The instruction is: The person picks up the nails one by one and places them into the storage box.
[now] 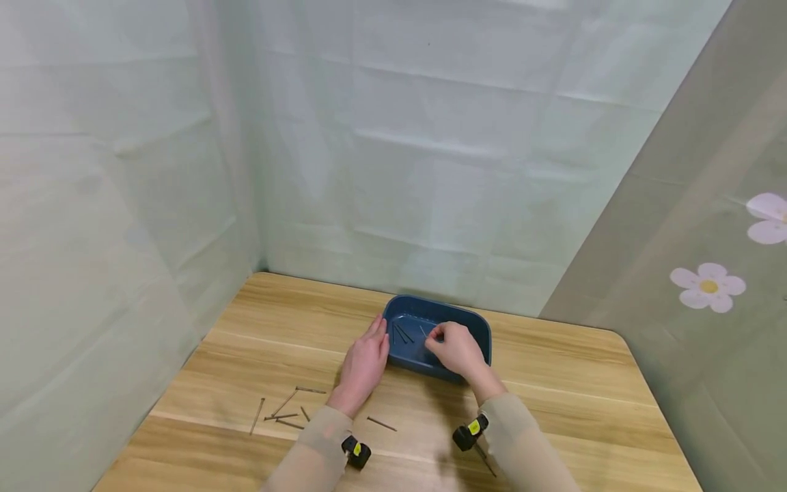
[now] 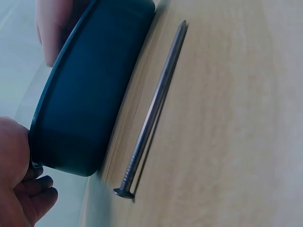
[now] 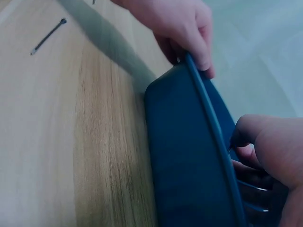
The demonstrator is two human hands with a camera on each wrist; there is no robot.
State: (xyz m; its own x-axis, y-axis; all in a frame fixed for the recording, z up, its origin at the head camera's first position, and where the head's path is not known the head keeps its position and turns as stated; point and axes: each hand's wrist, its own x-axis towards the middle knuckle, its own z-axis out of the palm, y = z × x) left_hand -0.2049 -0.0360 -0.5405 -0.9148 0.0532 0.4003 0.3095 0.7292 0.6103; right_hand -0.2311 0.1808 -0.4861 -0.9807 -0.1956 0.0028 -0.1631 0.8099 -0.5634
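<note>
A dark blue rectangular tray (image 1: 413, 365) stands on the table, with several nails (image 1: 402, 333) lying at its left end. My left hand (image 1: 364, 365) holds the tray's left end, fingers along the outer wall; the right wrist view shows that hand (image 3: 177, 28) at the rim. Inside the tray's right half, my right hand (image 1: 456, 348) pinches a thin nail (image 1: 423, 331) between thumb and forefinger, most of it hidden by the fingers. A single nail (image 2: 154, 111) lies on the wood in front of the tray.
On the wooden table (image 1: 584, 396), several loose nails (image 1: 284, 415) lie scattered to the left of my left forearm. One more nail (image 1: 486, 461) is beside my right wrist. Pale curtains (image 1: 418, 171) hang behind the table and along both sides.
</note>
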